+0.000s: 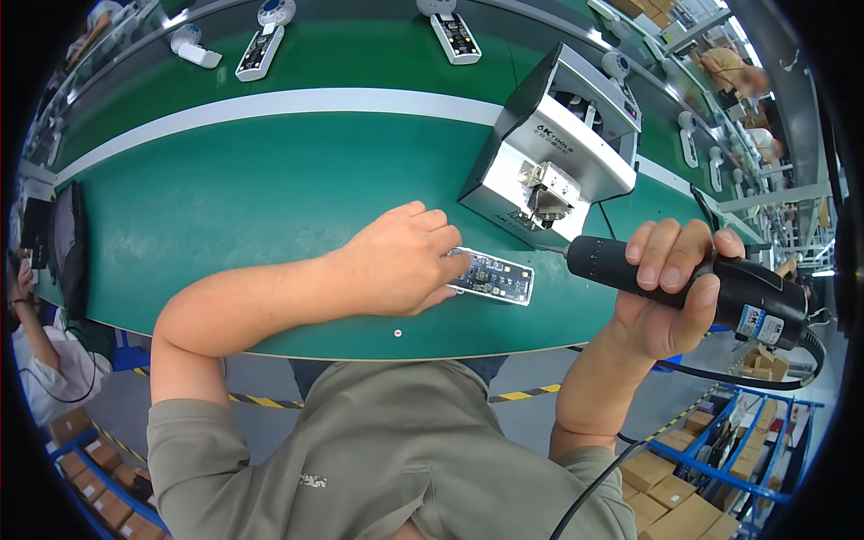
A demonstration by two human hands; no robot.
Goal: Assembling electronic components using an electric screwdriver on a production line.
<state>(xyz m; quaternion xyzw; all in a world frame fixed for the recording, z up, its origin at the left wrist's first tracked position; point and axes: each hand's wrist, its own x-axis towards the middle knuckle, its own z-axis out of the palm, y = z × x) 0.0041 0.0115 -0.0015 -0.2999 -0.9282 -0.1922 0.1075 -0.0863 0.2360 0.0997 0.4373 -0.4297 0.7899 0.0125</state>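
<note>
My right hand [679,283] is wrapped round a black electric screwdriver [603,261], held nearly level above the bench's right side. Its thin bit points left, in front of a silver and black screw feeder [576,144]. Whether the bit touches the feeder or carries a screw, I cannot tell. My left hand [400,259] is closed on the left end of a white handheld device housing [495,276] with its circuit board showing. That housing lies tilted near the table's front edge, and its left end is hidden under my fingers.
Beyond the green worktable [225,198] runs a green conveyor belt [360,58] carrying several similar white devices, one of them an open unit [456,38]. A black bag [68,247] lies at the left edge. The screwdriver's cable [738,382] hangs at my right, above blue racks of cartons.
</note>
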